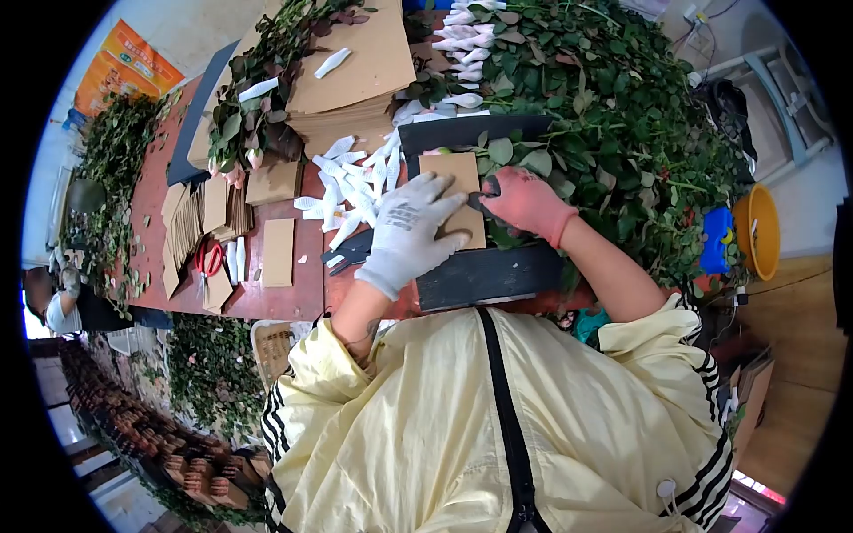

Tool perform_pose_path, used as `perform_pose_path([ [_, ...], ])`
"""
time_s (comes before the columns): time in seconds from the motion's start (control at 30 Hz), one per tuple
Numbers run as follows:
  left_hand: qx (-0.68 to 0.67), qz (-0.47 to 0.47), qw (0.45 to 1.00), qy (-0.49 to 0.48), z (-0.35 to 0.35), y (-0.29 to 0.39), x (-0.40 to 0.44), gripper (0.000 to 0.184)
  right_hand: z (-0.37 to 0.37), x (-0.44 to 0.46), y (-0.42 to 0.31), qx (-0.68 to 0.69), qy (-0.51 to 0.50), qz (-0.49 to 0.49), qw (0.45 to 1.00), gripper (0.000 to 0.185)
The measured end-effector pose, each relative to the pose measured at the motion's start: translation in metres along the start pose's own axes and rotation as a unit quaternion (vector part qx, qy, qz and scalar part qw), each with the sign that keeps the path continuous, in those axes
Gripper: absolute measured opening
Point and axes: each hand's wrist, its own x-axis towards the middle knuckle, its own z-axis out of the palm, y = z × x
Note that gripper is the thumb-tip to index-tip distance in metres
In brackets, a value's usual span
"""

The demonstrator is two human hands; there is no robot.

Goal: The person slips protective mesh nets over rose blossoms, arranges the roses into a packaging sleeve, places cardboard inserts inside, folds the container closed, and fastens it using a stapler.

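My left hand, in a white glove, lies flat with fingers spread over a small brown cardboard piece. The cardboard rests between the raised walls of a black trough. My right hand, in a pinkish-red glove, is closed at the right edge of the cardboard. A small dark thing shows at its fingertips, too hidden to name. Leafy green rose stems run right from the trough, beneath and past my right hand. To the left of my left hand lies a pile of white mesh sleeves.
Stacked cardboard sheets, red-handled scissors and a loose cardboard piece lie on the red table. Pink roses lie at the left. Blue and orange containers stand right. Another person is far left.
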Motion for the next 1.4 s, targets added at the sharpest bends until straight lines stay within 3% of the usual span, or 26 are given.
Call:
perform_pose_path([
  [0.03,-0.010,-0.018,1.000,-0.021,0.005,-0.002,0.001,0.051,-0.001,-0.004,-0.004,-0.153,0.072,-0.059,0.984,0.033],
  [0.13,0.024,-0.049,0.998,-0.038,0.010,-0.001,-0.001,0.050,-0.041,-0.017,-0.034,-0.124,0.077,-0.080,0.986,0.039],
  [0.17,0.013,-0.057,0.996,-0.063,0.007,0.000,0.001,0.050,-0.036,-0.006,-0.019,-0.159,0.241,-0.181,0.940,0.040],
  [0.2,0.015,-0.047,0.996,-0.071,0.006,0.002,0.003,0.050,-0.033,0.014,0.001,-0.190,0.400,-0.270,0.855,0.042],
  [0.23,0.033,-0.037,0.997,-0.063,0.005,0.005,0.003,0.050,-0.042,0.033,0.011,-0.233,0.417,-0.298,0.827,0.049],
  [0.33,0.065,-0.014,0.996,-0.051,0.007,0.006,0.001,0.049,-0.061,0.050,0.014,-0.215,0.175,-0.200,0.940,0.036],
  [0.4,0.080,-0.015,0.996,-0.043,0.004,0.004,0.002,0.048,-0.050,0.034,0.014,-0.279,0.102,-0.190,0.936,0.028],
  [0.47,0.102,-0.013,0.992,-0.068,0.003,0.009,0.002,0.047,-0.023,0.023,0.024,-0.371,0.104,-0.195,0.902,0.027],
  [0.53,0.110,-0.021,0.990,-0.083,-0.010,0.022,0.009,0.048,-0.009,0.016,0.035,-0.339,0.177,-0.233,0.894,0.034],
  [0.6,0.125,-0.143,0.957,-0.218,-0.024,0.037,0.021,0.047,-0.011,0.009,0.036,-0.300,0.163,-0.224,0.913,0.030],
  [0.7,0.117,-0.139,0.956,-0.229,-0.028,0.036,0.029,0.058,-0.005,0.006,0.037,-0.268,0.161,-0.209,0.927,0.026],
  [0.73,0.119,-0.132,0.956,-0.233,-0.025,0.028,0.032,0.058,-0.001,0.006,0.040,-0.279,0.168,-0.208,0.923,0.025],
  [0.8,0.099,0.049,0.993,-0.040,-0.014,0.007,0.041,0.072,0.006,0.008,0.044,-0.256,0.212,-0.216,0.918,0.024],
  [0.83,0.064,0.052,0.994,-0.068,-0.012,0.004,0.050,0.084,0.009,0.008,0.045,-0.234,0.256,-0.226,0.910,0.023],
  [0.87,0.064,0.066,0.993,-0.079,-0.007,-0.001,0.052,0.084,0.009,0.010,0.045,-0.228,0.265,-0.212,0.913,0.023],
  [0.93,0.097,0.081,0.982,-0.138,0.010,-0.010,0.056,0.088,-0.010,0.018,0.041,-0.054,0.237,-0.031,0.969,0.024],
  [0.97,0.101,0.080,0.980,-0.148,0.013,-0.013,0.055,0.089,-0.011,0.032,0.061,0.019,0.300,-0.032,0.953,0.024],
  [1.0,0.097,0.090,0.978,-0.160,0.017,-0.013,0.053,0.089,-0.021,0.034,0.067,0.107,0.278,0.014,0.955,0.021],
  [1.2,0.111,0.086,0.980,-0.139,0.017,-0.012,0.049,0.083,-0.027,0.044,0.066,-0.005,0.310,0.111,0.944,0.023],
  [1.4,0.093,0.089,0.982,-0.135,0.018,-0.016,0.048,0.080,-0.034,-0.042,0.060,0.037,0.493,-0.016,0.869,0.028],
])
